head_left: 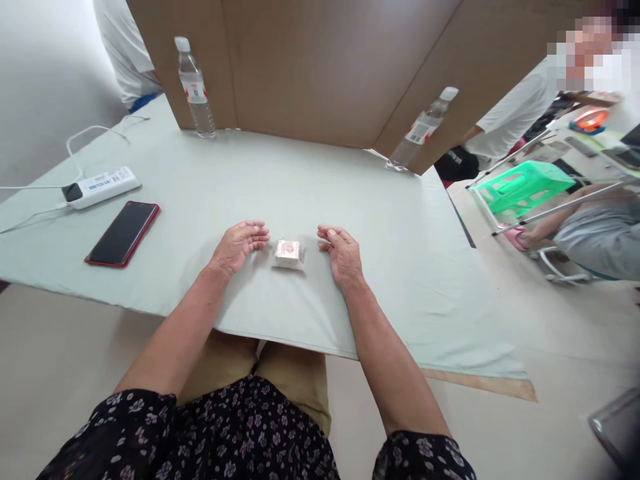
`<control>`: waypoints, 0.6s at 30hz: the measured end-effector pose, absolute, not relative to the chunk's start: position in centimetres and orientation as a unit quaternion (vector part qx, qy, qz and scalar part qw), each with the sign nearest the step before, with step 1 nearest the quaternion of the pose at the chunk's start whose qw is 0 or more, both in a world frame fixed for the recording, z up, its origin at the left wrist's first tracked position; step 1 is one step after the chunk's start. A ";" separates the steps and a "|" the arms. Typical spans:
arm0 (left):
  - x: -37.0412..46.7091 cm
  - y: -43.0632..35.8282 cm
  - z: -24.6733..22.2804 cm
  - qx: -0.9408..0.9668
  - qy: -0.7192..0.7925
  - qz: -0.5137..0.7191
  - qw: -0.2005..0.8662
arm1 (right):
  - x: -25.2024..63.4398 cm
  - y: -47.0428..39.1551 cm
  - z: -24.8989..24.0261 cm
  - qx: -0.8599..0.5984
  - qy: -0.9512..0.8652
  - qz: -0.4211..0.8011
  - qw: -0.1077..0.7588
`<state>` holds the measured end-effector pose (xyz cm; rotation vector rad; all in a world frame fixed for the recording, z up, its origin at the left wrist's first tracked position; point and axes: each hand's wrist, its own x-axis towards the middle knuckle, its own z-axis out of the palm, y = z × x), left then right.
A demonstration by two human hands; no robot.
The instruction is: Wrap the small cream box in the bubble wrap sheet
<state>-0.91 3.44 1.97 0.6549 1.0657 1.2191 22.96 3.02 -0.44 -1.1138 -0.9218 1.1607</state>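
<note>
A small whitish block in a clear plastic wrapper, with reddish print on top, lies on the pale green tablecloth. To its left, my left hand rests on its edge with the palm turned inward and the fingers stretched out. My right hand mirrors it on the other side, fingers loosely extended. Neither hand touches the wrapped block; a gap shows on both sides. What the block is cannot be read from its print.
A phone in a red case and a white power strip with cables lie left. A cardboard screen stands at the back, with water bottles before it. People sit beyond; a green stool is at right.
</note>
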 end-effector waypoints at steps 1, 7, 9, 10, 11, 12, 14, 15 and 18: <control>-0.8 3.4 1.9 0.291 0.467 0.533 0.643 | 23.0 3.0 -0.4 -0.480 -0.396 0.502 0.601; -0.9 3.4 1.8 0.293 0.470 0.526 0.645 | 23.1 3.0 -0.5 -0.484 -0.397 0.504 0.594; -0.9 3.3 1.9 0.321 0.489 0.511 0.630 | 23.1 2.9 -0.5 -0.489 -0.408 0.497 0.589; -0.9 3.2 2.0 0.345 0.504 0.497 0.617 | 23.1 2.8 -0.4 -0.491 -0.421 0.488 0.586; -0.9 3.1 2.1 0.374 0.519 0.477 0.603 | 23.1 2.6 -0.3 -0.491 -0.439 0.476 0.583; -0.9 2.9 2.1 0.405 0.531 0.453 0.591 | 23.0 2.4 -0.1 -0.489 -0.462 0.461 0.578; -0.8 2.6 2.2 0.459 0.542 0.407 0.574 | 22.9 2.0 0.4 -0.475 -0.518 0.435 0.563; -0.8 2.5 2.1 0.478 0.540 0.393 0.571 | 22.8 1.7 0.7 -0.467 -0.546 0.424 0.551; -0.9 2.3 1.9 0.515 0.517 0.379 0.568 | 22.4 1.1 1.6 -0.459 -0.617 0.386 0.510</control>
